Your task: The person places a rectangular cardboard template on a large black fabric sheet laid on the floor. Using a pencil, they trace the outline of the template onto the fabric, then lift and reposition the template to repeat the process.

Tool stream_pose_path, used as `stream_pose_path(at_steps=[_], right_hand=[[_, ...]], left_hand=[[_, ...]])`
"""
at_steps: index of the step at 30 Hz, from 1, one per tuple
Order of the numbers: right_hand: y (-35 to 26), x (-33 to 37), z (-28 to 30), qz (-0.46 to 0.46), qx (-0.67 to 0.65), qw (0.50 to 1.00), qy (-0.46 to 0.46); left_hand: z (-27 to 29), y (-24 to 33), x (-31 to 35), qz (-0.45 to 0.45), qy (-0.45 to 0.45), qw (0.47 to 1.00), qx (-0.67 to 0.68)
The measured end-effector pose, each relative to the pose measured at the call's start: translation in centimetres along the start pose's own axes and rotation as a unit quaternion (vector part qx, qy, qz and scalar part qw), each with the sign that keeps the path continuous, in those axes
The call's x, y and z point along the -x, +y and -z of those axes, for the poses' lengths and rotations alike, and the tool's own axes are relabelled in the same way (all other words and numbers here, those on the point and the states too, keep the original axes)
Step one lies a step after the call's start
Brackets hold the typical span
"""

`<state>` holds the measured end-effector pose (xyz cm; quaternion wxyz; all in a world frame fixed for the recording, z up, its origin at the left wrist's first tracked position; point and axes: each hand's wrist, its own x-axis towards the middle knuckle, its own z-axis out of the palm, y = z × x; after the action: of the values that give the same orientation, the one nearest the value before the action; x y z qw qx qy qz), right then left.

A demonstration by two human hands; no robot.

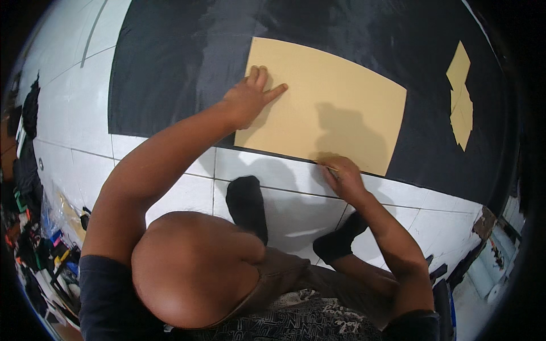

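The left hand (248, 103) lies open, fingers spread, on the left part of a plain tan sheet (318, 79). The sheet rests at the near edge of a black mat (165, 74). At the sheet's near edge, the right hand (346, 181) pinches a thin stick (331, 169). Tan pieces (462, 111) lie far right. Pale lettering covers the dark shirt (273, 327).

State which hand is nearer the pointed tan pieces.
Right. The right hand is below and left of the pointed tan pieces; the left hand lies farther left, on the large tan sheet.
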<state>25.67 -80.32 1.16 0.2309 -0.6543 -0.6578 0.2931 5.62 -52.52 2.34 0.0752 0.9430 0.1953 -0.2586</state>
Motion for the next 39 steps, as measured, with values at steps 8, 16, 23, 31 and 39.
stream_pose_path(at_steps=[8,16,23,31,39], right_hand=[[0.7,1.4,1.9,-0.101,-0.021,0.994,-0.026],[3.6,9.6,10.0,-0.309,-0.069,0.948,0.028],[1.1,14.1,20.6,-0.241,0.103,0.965,-0.018],[5.8,12.7,6.3,-0.153,-0.048,0.961,0.223],[6.0,9.9,1.6,-0.139,-0.120,0.958,0.218]], left_hand=[[0.9,0.0,0.1,-0.001,-0.051,0.998,-0.036],[1.7,0.4,-1.0,-0.019,-0.099,0.993,-0.069],[2.3,0.6,0.1,0.012,-0.133,0.989,-0.069],[2.1,1.6,-0.9,0.024,-0.117,0.989,-0.091],[2.3,1.6,-0.3,0.055,-0.133,0.973,-0.182]])
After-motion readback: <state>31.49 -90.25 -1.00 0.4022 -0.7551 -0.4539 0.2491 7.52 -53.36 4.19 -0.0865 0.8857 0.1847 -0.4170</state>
